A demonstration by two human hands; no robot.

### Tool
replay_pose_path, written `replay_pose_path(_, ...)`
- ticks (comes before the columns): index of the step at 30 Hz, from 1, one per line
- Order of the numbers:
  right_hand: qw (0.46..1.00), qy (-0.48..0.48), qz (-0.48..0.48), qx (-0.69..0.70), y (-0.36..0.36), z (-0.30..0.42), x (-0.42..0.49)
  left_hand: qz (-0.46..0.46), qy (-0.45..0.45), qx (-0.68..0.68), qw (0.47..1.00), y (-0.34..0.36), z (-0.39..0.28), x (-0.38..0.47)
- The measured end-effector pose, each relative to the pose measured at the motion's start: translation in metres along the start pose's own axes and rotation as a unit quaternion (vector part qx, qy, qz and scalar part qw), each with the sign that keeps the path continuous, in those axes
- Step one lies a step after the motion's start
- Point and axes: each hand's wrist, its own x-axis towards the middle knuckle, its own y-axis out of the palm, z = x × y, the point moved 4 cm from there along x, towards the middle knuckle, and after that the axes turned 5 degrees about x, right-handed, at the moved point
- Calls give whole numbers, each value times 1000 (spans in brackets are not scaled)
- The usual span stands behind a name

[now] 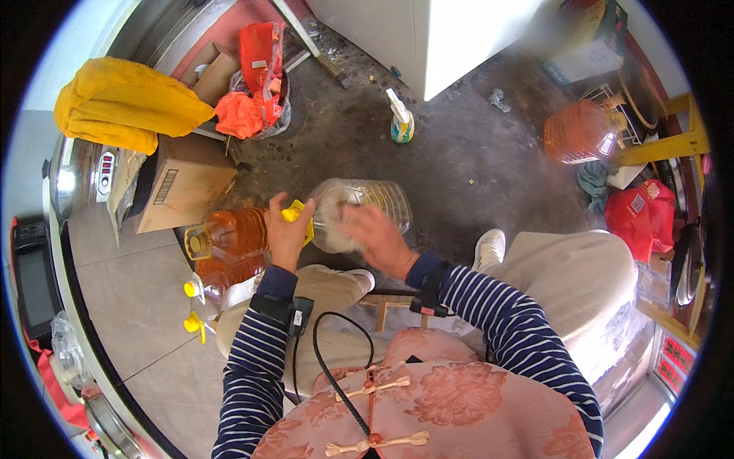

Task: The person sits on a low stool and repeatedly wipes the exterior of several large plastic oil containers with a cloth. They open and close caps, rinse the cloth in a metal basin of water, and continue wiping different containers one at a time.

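A large clear plastic jug (390, 201) lies on its side above the dark floor, its neck towards the left. My left hand (287, 235) grips it at the neck, by the yellow cap (292, 210) and yellow handle (310, 229). Blurred by motion, my right hand (375, 238) is over the jug's shoulder with a pale cloth (330, 221) under its fingers. The cloth's outline is smeared. Left of my left hand are jugs of amber liquid, one (238, 232) in front of another (221, 275). Two more yellow caps (192, 288) show below them.
A spray bottle (402, 126) stands on the floor (453, 149) ahead. Another amber jug (579, 132) is at the right, near a red bag (639, 215). On the left are a cardboard box (186, 183), a yellow towel (126, 106) and a lined bin (281, 117). A white cabinet (378, 34) is beyond.
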Motion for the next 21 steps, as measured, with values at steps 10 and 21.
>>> replay_pose_path(10,993,108,-37,-23,11,-42,67,-13,151,44,987,-1,-38,-19)
replay_pose_path(21,912,407,-37,23,-25,-109,-18,-79,17,-170,982,6,-25,-16)
